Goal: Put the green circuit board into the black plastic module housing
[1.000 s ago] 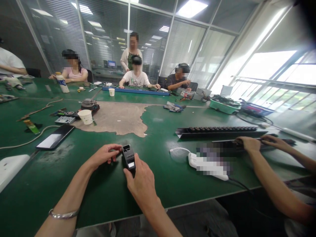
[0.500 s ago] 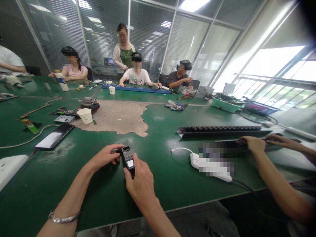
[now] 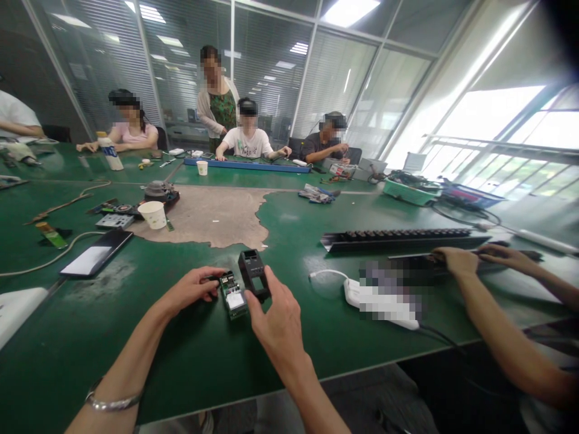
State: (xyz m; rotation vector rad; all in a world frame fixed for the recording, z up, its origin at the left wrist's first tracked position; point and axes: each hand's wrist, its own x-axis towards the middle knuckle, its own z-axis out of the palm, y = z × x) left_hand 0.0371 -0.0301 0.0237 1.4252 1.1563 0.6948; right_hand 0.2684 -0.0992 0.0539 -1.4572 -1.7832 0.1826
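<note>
My left hand (image 3: 192, 292) pinches the upper left edge of a small green circuit board (image 3: 230, 284), which carries a white screen near its lower end. A black plastic housing (image 3: 250, 265) with rectangular cut-outs is in my right hand (image 3: 279, 316), thumb on one side and fingers on the other. It is tilted and held just right of the board, apart from it. Both pieces are close above the green table (image 3: 190, 355). Part of the board's left edge is hidden by my fingers.
A phone (image 3: 97, 253) lies left, near a paper cup (image 3: 154, 215) and loose electronic parts. To the right are a white power strip (image 3: 353, 295), a long black metal channel (image 3: 398, 239) and a co-worker's hands (image 3: 456, 262). Other people sit across the table.
The black housing has come off the circuit board. My right hand has carried it up and right, exposing the board held by my left hand. The view has shifted slightly.
</note>
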